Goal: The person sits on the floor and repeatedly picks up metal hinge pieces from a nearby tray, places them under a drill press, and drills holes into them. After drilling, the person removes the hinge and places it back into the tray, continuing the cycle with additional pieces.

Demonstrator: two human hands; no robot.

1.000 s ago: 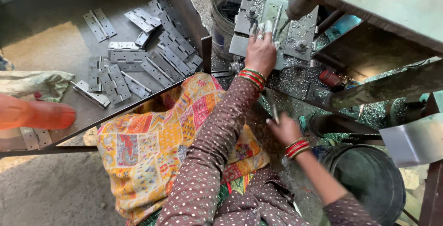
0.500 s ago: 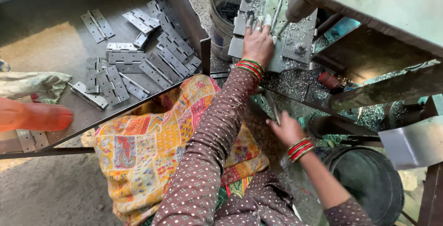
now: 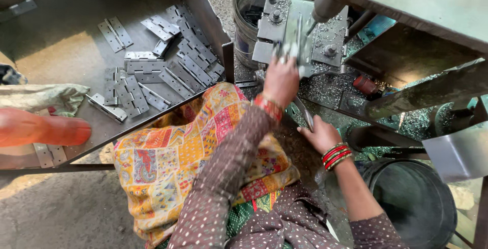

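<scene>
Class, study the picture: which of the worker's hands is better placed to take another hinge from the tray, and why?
Probably the left hand: it is at the press fixture, on the side of the hinges in the tray. The right hand lies further away, on a metal strip.

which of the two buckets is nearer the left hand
The grey metal bucket at the top, just behind the press fixture that the left hand touches. The dark bucket sits lower right, beside the right hand's forearm.
</scene>
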